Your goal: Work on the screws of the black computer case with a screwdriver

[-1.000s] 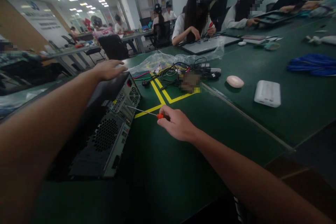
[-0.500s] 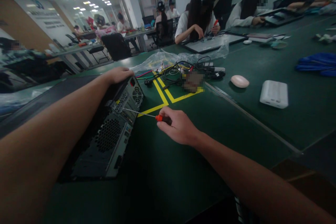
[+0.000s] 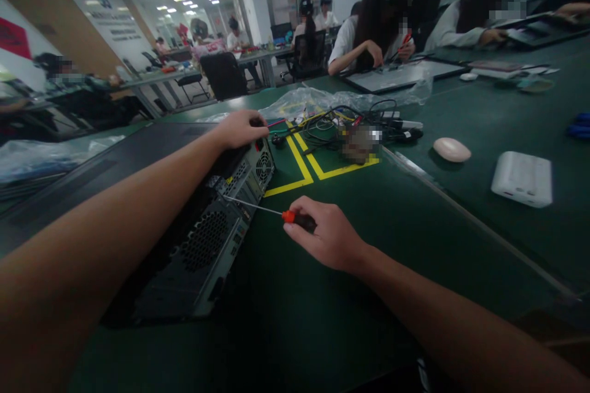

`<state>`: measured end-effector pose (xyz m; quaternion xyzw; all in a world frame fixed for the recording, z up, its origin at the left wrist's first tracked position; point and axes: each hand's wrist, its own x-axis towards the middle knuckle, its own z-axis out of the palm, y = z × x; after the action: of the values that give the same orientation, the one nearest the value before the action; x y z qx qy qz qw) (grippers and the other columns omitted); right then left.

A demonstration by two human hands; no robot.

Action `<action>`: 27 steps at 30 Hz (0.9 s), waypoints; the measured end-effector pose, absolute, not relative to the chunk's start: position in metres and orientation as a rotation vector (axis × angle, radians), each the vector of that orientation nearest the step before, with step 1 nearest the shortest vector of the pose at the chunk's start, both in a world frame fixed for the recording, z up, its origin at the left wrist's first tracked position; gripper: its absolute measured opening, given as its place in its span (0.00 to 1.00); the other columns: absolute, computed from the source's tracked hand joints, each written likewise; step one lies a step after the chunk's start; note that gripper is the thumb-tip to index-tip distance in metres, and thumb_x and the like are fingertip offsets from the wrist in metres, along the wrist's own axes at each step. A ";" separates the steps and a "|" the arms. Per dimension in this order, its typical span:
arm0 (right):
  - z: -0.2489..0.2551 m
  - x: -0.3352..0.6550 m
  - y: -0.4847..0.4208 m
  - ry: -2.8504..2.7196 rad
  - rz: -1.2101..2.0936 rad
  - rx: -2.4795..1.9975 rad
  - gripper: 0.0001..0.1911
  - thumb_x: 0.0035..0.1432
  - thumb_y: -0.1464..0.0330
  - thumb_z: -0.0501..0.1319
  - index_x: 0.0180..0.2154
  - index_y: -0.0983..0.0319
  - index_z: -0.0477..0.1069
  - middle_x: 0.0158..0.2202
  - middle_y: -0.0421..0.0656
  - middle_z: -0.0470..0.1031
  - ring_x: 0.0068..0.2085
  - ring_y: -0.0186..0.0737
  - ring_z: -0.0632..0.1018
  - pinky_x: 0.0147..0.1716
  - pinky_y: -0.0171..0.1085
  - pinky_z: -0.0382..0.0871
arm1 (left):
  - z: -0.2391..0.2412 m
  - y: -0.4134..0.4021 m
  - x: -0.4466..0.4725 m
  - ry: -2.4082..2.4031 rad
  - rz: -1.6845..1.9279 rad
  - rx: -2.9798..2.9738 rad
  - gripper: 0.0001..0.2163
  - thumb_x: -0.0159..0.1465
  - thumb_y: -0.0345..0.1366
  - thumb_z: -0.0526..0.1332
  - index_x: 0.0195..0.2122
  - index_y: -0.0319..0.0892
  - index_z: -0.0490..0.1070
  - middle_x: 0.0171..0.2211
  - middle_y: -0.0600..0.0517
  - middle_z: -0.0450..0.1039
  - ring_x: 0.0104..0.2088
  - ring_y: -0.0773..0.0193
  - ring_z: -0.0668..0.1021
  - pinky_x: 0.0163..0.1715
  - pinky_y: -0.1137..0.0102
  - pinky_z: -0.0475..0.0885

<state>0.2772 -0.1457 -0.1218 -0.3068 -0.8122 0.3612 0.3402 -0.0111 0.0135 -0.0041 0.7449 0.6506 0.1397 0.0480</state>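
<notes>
Plastic sheet (image 3: 43,156): far left, crumpled on a neighbouring table, well apart from both hands.
Table (image 3: 322,319): dark green top, carrying everything listed below.
Computer case (image 3: 198,252): left of centre, lying on its side, dark; rear panel with vent grilles and a small fan turned to the right.
Left hand (image 3: 242,129): laid on the far upper corner of the computer case, fingers bent down over its edge; gripping or merely resting, cannot tell.
Screwdriver (image 3: 258,206): centre, thin metal shaft slanting up to the left, tip at the rear panel of the computer case, orange collar next to the grip.
Right hand (image 3: 327,236): centre, low over the table just right of the computer case, fingers clamped round the handle of the screwdriver.
Yellow tape (image 3: 299,166): angled lines stuck on the table, just beyond the screwdriver.
Cables (image 3: 332,123): black, red and yellow tangle, far of the yellow tape, beside a clear plastic bag (image 3: 318,98).
Pink oval object (image 3: 452,149): right, flat on the table, apart from the cables.
White box (image 3: 522,179): right of the pink oval object, rounded corners, near the right edge.
Co-workers (image 3: 369,43): seated at the far side, bent over a flat panel (image 3: 391,77).
</notes>
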 end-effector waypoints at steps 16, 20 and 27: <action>-0.125 0.261 -0.155 -2.051 0.900 -0.750 0.07 0.76 0.61 0.69 0.45 0.57 0.79 0.35 0.39 0.82 0.33 0.38 0.77 0.38 0.40 0.67 | -0.004 0.011 -0.003 2.098 0.315 2.333 0.24 0.67 0.46 0.62 0.58 0.48 0.91 0.59 0.44 0.90 0.60 0.42 0.87 0.63 0.55 0.80; -0.125 0.256 -0.159 -2.030 0.911 -0.764 0.07 0.75 0.61 0.68 0.45 0.57 0.79 0.34 0.38 0.81 0.32 0.38 0.76 0.37 0.40 0.66 | -0.003 0.010 -0.002 2.094 0.280 2.346 0.26 0.69 0.47 0.60 0.61 0.46 0.90 0.61 0.42 0.90 0.61 0.41 0.87 0.64 0.54 0.80; -0.123 0.261 -0.158 -2.037 0.887 -0.786 0.08 0.74 0.59 0.68 0.45 0.57 0.79 0.32 0.38 0.79 0.31 0.39 0.76 0.37 0.41 0.66 | -0.002 0.005 0.000 2.090 0.276 2.339 0.25 0.71 0.46 0.60 0.62 0.47 0.89 0.63 0.43 0.89 0.63 0.43 0.86 0.67 0.55 0.79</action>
<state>0.2606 -0.1577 -0.1235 -0.3082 -0.7987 0.3476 0.3824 0.0003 0.0054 -0.0016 0.7428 0.6637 0.0877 -0.0039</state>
